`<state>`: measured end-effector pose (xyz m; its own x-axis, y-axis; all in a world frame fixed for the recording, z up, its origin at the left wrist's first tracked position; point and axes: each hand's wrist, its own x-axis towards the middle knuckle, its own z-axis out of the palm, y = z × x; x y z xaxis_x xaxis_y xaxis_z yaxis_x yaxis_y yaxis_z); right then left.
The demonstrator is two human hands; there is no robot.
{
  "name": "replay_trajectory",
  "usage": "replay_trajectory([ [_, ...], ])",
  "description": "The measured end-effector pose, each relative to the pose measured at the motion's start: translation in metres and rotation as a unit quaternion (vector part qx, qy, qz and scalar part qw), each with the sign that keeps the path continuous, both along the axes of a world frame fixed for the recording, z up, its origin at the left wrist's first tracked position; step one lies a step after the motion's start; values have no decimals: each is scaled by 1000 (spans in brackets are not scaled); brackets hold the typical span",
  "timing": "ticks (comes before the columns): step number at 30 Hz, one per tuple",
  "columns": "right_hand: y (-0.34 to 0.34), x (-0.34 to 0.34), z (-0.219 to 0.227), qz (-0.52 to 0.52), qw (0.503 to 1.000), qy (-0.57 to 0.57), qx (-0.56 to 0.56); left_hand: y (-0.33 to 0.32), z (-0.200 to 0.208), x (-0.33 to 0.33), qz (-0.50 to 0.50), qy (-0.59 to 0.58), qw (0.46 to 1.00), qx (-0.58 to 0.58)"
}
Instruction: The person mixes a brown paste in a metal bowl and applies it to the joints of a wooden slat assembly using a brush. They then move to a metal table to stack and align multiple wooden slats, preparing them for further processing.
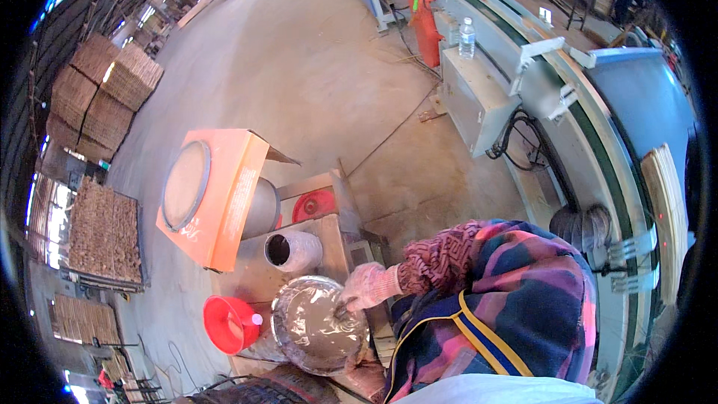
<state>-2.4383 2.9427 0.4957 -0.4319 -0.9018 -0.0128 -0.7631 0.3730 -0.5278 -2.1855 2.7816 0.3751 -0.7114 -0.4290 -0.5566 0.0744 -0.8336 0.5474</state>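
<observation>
A round metal bucket [283, 333] of grey-brown, wet paste sits low in front of me, its inner wall smeared. My right hand [365, 286], in a pale pinkish knit glove, is closed at the bucket's right side, over the paste. Beneath its fingers is a paste-coated thing too smeared to name. At the near right rim, my left hand [366, 375] holds the bucket, with part of it hidden. A red plastic bucket [227, 325] stands to the left. Behind is a grey, paste-stained cylindrical container [303, 252] with a dark opening.
An orange box [232, 202] with a round, pale disc on its side stands beyond the containers. A red round lid [314, 205] lies near it. On the right, a long machine carries a grey metal box [479, 97] with a clear bottle [467, 37]. Stacked wooden sheets [105, 232] stand left.
</observation>
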Motion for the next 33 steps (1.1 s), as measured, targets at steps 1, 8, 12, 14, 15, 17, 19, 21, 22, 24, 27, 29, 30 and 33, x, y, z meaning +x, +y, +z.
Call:
replay_trajectory([
  [1,2,13,14,-16,998,-42,49,-25,-31,21,-35,-2,998,44],
  [8,-2,127,23,-177,974,-138,26,8,42,82,-34,26,993,-108],
  [12,9,178,35,-248,952,-179,16,-4,31,140,-155,-45,955,-251],
  [14,11,198,50,-268,951,-154,28,-5,43,146,-160,-30,984,-77],
  [15,19,204,47,-274,950,-149,22,-1,46,150,-170,-14,985,12],
  [17,35,207,39,-287,945,-158,1,0,18,156,-219,32,973,58],
  [19,65,198,38,-314,933,-175,-22,7,-40,146,-254,77,959,94],
  [21,106,181,77,-319,934,-162,-3,17,-58,133,-290,98,945,112],
  [22,124,172,108,-330,928,-171,-2,22,-30,136,-300,77,945,104],
  [24,176,145,166,-285,940,-189,7,56,43,115,-341,8,938,58],
  [27,331,135,134,-209,971,-51,-101,200,81,45,-442,-45,896,-13],
  [29,438,151,71,-238,957,-2,-164,310,72,2,-490,-59,867,-73],
  [30,487,156,35,-258,946,11,-194,359,62,-15,-499,-60,859,-100],
  [33,615,162,-32,-356,908,71,-209,479,52,-64,-526,-46,834,-157],
])
